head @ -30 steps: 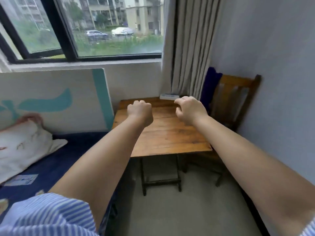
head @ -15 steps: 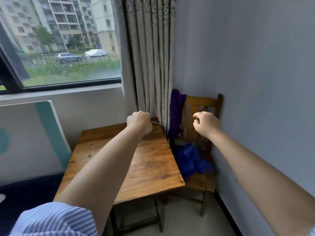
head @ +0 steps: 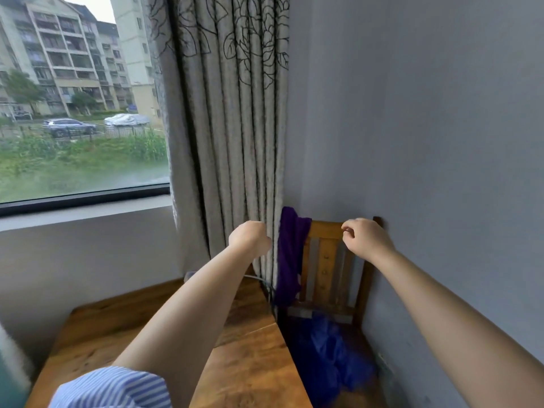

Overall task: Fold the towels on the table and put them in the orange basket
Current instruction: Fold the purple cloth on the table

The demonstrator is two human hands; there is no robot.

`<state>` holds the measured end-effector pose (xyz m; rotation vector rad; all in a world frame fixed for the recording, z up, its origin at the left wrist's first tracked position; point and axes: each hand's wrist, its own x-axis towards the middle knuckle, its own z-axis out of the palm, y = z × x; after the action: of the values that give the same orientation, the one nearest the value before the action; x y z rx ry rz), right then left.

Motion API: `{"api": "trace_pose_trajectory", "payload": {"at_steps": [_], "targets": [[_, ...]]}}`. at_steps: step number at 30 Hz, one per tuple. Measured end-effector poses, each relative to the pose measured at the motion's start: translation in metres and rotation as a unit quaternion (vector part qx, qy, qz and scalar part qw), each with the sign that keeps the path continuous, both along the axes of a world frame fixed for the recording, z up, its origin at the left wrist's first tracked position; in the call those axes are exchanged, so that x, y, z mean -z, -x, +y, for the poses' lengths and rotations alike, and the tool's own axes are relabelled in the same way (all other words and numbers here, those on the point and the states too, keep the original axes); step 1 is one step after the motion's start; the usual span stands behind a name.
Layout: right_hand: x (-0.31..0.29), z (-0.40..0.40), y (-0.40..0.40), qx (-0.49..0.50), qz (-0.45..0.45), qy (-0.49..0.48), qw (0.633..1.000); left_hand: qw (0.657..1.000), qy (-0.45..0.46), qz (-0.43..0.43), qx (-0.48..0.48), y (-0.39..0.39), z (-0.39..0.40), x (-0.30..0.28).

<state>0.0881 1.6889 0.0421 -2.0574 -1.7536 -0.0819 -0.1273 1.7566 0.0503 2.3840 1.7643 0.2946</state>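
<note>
A: Where are the towels now? And yr hands?

B: Both my hands are up in the air and hold nothing. My left hand (head: pixel 250 237) is closed to a loose fist in front of the curtain (head: pixel 232 136). My right hand (head: pixel 366 238) has the fingers curled, thumb near the forefinger, just before the top rail of the chair (head: pixel 326 231). I think I reach toward the chair, bc the cloth is there, not on the table (head: pixel 250 369).

A: So which cloth?

B: A purple cloth (head: pixel 290 257) hangs over the chair back, left side, beside the curtain. A blue cloth (head: pixel 326 351) lies crumpled on the seat. Prob. these are the towels, but I cannot be sure.

A: And the orange basket?

B: Not in view. Also the near part of the table is cut off by my arm and striped sleeve (head: pixel 112 388), so maybe sth lies there. The blue heap is blurred, I cannot tell if it is one piece or more.
</note>
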Motion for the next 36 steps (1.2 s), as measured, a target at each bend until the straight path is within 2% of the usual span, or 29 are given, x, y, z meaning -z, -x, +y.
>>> {"api": "trace_pose_trajectory", "payload": {"at_steps": [6, 11, 16, 21, 26, 30, 34, 36], "targets": [[0.019, 0.081, -0.023, -0.007, -0.005, 0.036, 0.999, 1.0, 0.014, 0.005, 0.008, -0.032, 0.076, 0.018], [0.044, 0.17, -0.047, -0.044, 0.03, 0.079, 0.995, 0.999, 0.044, 0.017, -0.004, -0.069, 0.141, 0.036], [0.08, 0.257, -0.072, -0.095, 0.05, 0.11, 0.988, 0.995, 0.089, -0.018, -0.044, -0.116, 0.21, 0.07], [0.124, 0.321, -0.088, -0.152, 0.032, 0.14, 0.978, 0.98, 0.128, -0.076, -0.131, -0.142, 0.257, 0.116], [0.164, 0.358, -0.088, -0.188, 0.063, 0.154, 0.968, 0.974, 0.091, -0.118, -0.172, -0.152, 0.283, 0.15], [0.179, 0.362, -0.092, -0.205, 0.066, 0.068, 0.974, 0.97, 0.053, -0.153, -0.18, -0.155, 0.291, 0.162], [0.186, 0.356, -0.096, -0.255, 0.078, -0.058, 0.962, 0.976, 0.037, -0.146, -0.16, -0.149, 0.295, 0.168], [0.185, 0.353, -0.094, -0.26, 0.082, -0.076, 0.959, 0.976, 0.037, -0.152, -0.155, -0.148, 0.292, 0.168]]}}
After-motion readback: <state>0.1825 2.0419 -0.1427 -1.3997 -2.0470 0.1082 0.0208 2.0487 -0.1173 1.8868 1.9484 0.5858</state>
